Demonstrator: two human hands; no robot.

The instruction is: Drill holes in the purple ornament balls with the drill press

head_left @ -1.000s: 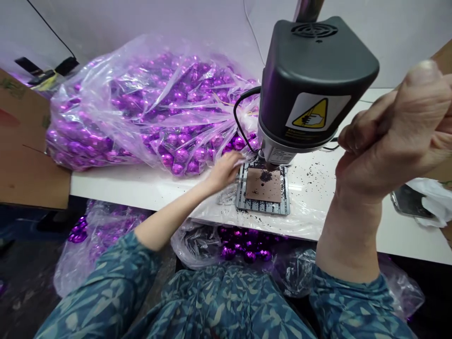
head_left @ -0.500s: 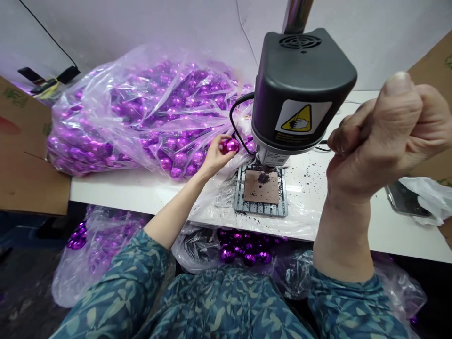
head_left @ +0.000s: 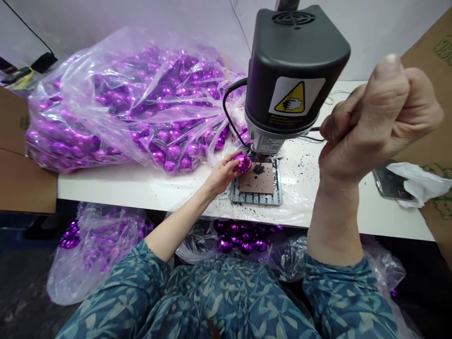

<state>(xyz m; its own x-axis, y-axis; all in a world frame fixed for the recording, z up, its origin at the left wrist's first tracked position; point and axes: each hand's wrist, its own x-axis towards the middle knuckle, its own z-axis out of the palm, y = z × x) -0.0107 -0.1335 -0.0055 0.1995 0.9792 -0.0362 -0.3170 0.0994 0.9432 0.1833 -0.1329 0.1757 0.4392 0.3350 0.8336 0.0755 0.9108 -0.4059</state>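
Pinched in the fingers of my left hand (head_left: 224, 174) is a shiny purple faceted ball (head_left: 243, 163), held over the left edge of the drill press base plate (head_left: 256, 198). On that plate lies a brown square board (head_left: 259, 184) with a small hole and a heap of dark shavings. The drill press head (head_left: 298, 70), black with a yellow warning label, hangs above. To its right my right hand (head_left: 381, 117) is raised with fingers closed; whatever they grip is hidden behind them.
A big clear bag of purple balls (head_left: 141, 108) fills the left of the white table (head_left: 106, 188). More bagged balls (head_left: 243, 240) sit below the front edge. A phone (head_left: 391, 181) lies at right beside white tissue (head_left: 422, 181). Cardboard boxes (head_left: 26, 179) flank the table.
My left hand has carried the purple ball from beside the bag rightward and toward me, to the base plate's edge. The camera view has shifted slightly; my right hand stays closed and raised.
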